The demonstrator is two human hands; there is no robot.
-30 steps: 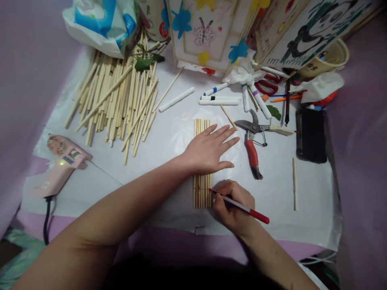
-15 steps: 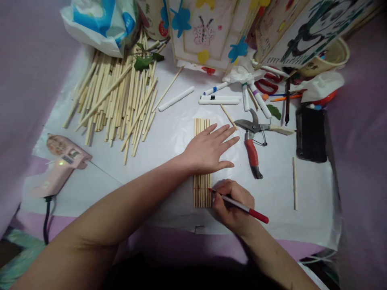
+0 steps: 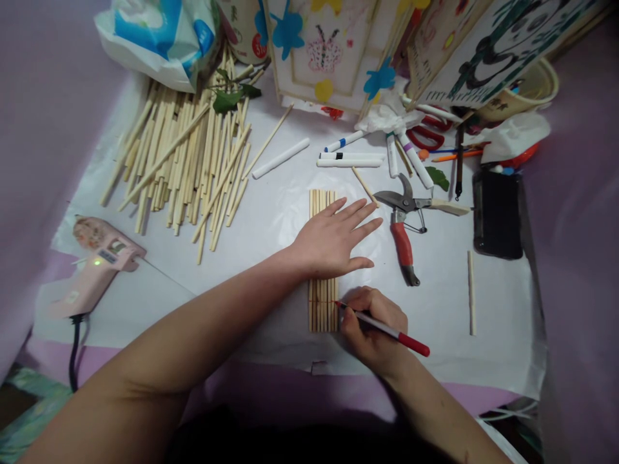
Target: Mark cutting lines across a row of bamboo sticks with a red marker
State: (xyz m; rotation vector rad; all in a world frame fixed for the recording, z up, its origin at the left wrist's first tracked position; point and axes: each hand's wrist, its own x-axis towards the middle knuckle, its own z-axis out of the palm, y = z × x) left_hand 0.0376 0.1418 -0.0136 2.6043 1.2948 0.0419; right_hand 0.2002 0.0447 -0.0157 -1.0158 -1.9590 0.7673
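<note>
My left hand (image 3: 333,241) lies flat with fingers spread on a row of short wooden sticks (image 3: 322,309) laid side by side on white paper (image 3: 271,212). My right hand (image 3: 372,328) is closed round a red pen (image 3: 387,330), whose tip touches the right edge of the stick row near its lower end. The middle of the row is hidden under my left palm.
A pile of long wooden sticks (image 3: 188,161) lies at the back left, a pink glue gun (image 3: 94,264) at the left edge. Red-handled pruning shears (image 3: 403,229), white markers (image 3: 351,159), a single stick (image 3: 471,293) and a black case (image 3: 497,216) lie to the right. Painted panels (image 3: 329,51) stand behind.
</note>
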